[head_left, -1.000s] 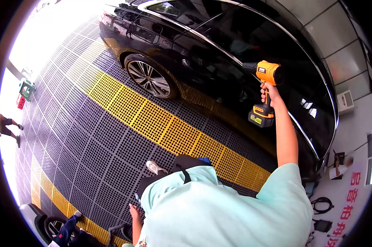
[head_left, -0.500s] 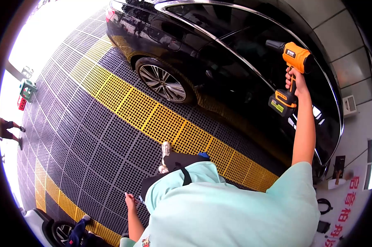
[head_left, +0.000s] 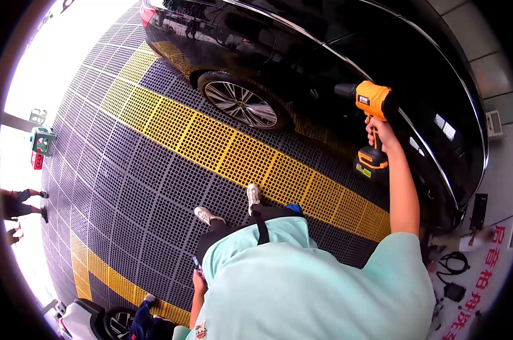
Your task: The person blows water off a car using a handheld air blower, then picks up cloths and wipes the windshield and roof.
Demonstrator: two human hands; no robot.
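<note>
Wrapped round the handle of an orange and black cordless blower is my right hand, with my arm stretched out. The blower's black nozzle points left, toward the side of a black car; whether it touches the car cannot be told. A battery forms the tool's base. My left hand hangs low beside my waist, partly hidden by my shirt, and its fingers are not clear.
The black car's wheel stands beside a yellow strip of the grid floor. People's legs and green stools are at the left. Another vehicle and a person in dark clothing are at bottom left.
The blower in my right hand has swung down and left since half a second ago. My left hand has come closer to my waist. My view and feet have shifted along the car.
</note>
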